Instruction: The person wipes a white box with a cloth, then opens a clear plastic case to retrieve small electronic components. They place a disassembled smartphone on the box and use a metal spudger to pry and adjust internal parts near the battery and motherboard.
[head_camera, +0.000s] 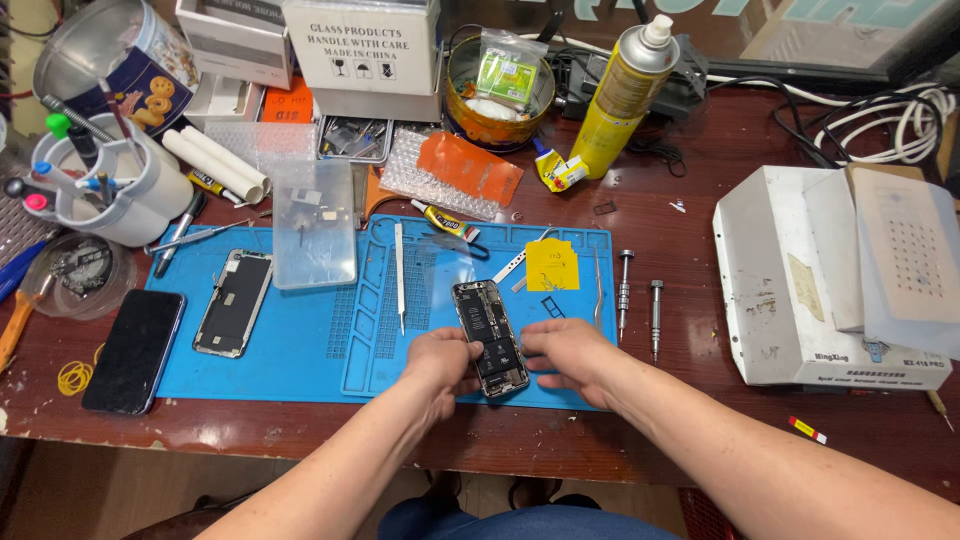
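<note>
Your forearms come in over the near edge of the worktop (700, 440); bare wood strip between that edge and the blue mat (300, 350), nothing on it but a small red-yellow piece (807, 430) off to your right.

Opened phone (490, 338) lies on the mat's near right part, insides up, long axis slightly tilted, lower end toward you. Your left hand (443, 362) sits at its lower left edge, fingers curled against the side of the frame. Your right hand (566, 358) covers the lower right edge, fingers pressed together on the frame. Both touching it; can't tell if it's lifted or just steadied flat.

Room: left of your left hand the mat is open up to the detached screen (233, 302); a second dark phone (134, 350) lies past the mat's left edge, yellow rubber bands (73, 376) beside it. Right of your right hand, two screwdriver bits (640, 300) stand just off the mat edge, then the white box-shaped machine (800, 290) well apart.

Just beyond the phone: thin metal pry tool (400, 275), yellow card (552, 265), clear plastic sheet (314, 235).

Far side is crowded: white tool cup (120, 195), round tin (498, 95), spray can (625, 95), cardboard boxes (360, 55), white cable (890, 125) at the far right corner.
</note>
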